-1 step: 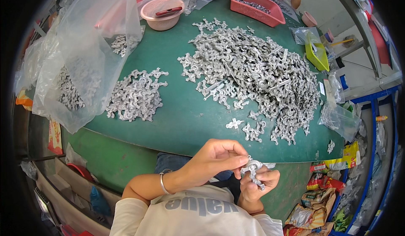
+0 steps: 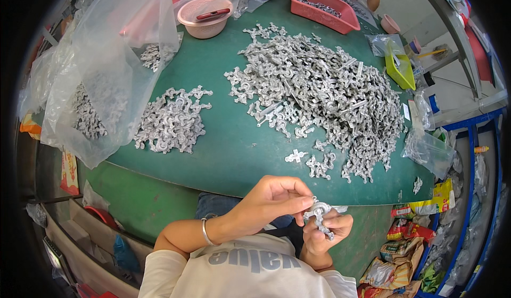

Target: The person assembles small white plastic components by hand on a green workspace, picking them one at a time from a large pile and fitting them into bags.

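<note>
I held one grey metal casting (image 2: 319,213) close to my chest, below the near edge of the green worktop (image 2: 234,149), my right grip (image 2: 324,231) wrapped around it and my left grip (image 2: 274,199) pinching its top. A small sorted heap (image 2: 170,122) lay left, so by my judgement little was done. The big pile (image 2: 324,96) on the right remained.

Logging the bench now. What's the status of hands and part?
Left hand and right hand both pinching one small grey cast-metal piece, below the green table edge. Big heap of grey metal castings untouched. Nothing in between.
</note>
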A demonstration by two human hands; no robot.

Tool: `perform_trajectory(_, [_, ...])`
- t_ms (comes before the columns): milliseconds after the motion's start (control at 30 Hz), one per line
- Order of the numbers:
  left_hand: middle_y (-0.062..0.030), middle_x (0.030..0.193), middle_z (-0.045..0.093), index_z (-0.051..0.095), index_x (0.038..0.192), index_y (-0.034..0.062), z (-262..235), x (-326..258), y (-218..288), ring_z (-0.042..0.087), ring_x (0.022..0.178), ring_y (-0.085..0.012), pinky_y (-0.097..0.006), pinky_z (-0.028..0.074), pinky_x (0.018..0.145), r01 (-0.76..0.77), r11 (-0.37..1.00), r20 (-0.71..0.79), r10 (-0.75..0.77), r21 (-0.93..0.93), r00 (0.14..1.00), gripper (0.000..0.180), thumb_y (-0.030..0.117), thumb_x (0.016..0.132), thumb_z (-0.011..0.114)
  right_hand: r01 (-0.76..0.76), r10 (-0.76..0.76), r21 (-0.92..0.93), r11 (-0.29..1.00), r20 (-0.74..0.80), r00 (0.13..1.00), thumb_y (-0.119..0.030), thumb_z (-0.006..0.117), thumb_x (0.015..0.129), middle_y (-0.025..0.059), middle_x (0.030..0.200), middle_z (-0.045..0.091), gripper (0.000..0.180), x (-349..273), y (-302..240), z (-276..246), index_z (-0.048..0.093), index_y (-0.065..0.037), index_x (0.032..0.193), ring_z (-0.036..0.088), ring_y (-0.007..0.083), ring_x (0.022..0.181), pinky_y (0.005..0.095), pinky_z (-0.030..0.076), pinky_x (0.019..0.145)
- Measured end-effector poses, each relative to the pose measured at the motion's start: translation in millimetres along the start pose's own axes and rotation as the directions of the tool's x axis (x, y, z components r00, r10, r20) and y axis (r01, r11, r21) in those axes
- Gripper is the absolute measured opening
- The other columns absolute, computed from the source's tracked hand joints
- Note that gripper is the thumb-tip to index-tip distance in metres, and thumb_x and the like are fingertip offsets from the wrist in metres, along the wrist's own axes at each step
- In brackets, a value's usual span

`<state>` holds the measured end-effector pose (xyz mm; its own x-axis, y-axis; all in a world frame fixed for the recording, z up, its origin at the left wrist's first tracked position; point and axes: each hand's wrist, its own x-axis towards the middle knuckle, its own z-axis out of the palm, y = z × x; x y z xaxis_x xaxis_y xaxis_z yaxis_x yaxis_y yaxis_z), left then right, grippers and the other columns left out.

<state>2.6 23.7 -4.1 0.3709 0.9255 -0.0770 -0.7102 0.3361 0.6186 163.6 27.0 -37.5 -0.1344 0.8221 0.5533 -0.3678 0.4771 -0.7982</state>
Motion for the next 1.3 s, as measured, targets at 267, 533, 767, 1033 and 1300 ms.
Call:
perform_trajectory(267, [-0.008,0.089,0.057,0.056,0.092,-0.0033,4.3,0.2,-4.1,0.055,0.076,-0.0104,-0.024,0.047,0.066,-0.059,0.998,-0.055,0.06,0.024,0.997,0.01,0.005,0.088,0.052,-0.025,0.024,-0.013,1.0,-0.03,0.999,-0.004,0.066,0.077,0.0082,0.068,0.06,0.022,0.5,3.7,5.3,0.049,-0.004,0.09,0.057,0.0144,0.056,0.0294,0.045,0.056])
perform_trajectory(533, [-0.0065,0.084,0.057,0.058,0.092,-0.0022,-53.0,-12.1,12.4,0.057,0.074,-0.0125,-0.024,0.046,0.062,-0.222,0.485,-0.234,0.712,0.846,0.662,0.012,-0.001,0.08,0.059,-0.512,0.524,-0.259,0.819,-0.027,0.851,0.001,0.06,0.079,0.0032,0.07,0.058,0.027,30.4,20.2,0.6,0.057,0.004,0.105,0.05,0.0065,0.063,0.02,0.04,0.057])
perform_trajectory(767, [-0.0107,0.089,0.054,0.058,0.097,0.0025,-133.4,-42.8,58.5,0.05,0.084,-0.0263,-0.037,0.039,0.079,0.507,-0.198,-0.014,0.923,0.839,0.384,0.021,0.005,0.076,0.063,-0.046,0.372,-0.979,0.201,0.033,0.928,-0.021,0.068,0.075,0.0154,0.079,0.063,0.026,93.9,77.0,-18.0,0.06,-0.001,0.089,0.061,0.0336,0.067,0.0423,0.046,0.057])
perform_trajectory(1033, [-0.0142,0.11,0.047,0.057,0.106,0.0026,-129.9,-31.3,44.2,0.045,0.102,-0.0283,-0.037,0.036,0.089,0.497,-0.142,-0.017,0.953,0.856,0.302,0.029,0.003,0.078,0.062,0.096,0.374,-0.995,0.016,0.095,0.923,-0.019,0.064,0.078,0.0192,0.073,0.06,0.024,84.4,103.8,-20.4,0.051,0.0,0.082,0.06,0.0377,0.064,0.046,0.044,0.054])
perform_trajectory(1300, [-0.0134,0.109,0.05,0.059,0.104,0.0024,-80.8,-28.6,22.4,0.053,0.091,-0.0254,-0.034,0.044,0.078,0.073,-0.049,0.012,0.897,0.996,0.443,0.032,-0.005,0.073,0.062,-0.668,0.676,-0.35,0.656,-0.12,0.727,-0.014,0.054,0.088,0.0017,0.064,0.059,0.02,68.9,66.5,-28.6,0.061,0.0,0.075,0.042,0.0045,0.046,0.0175,0.029,0.042])
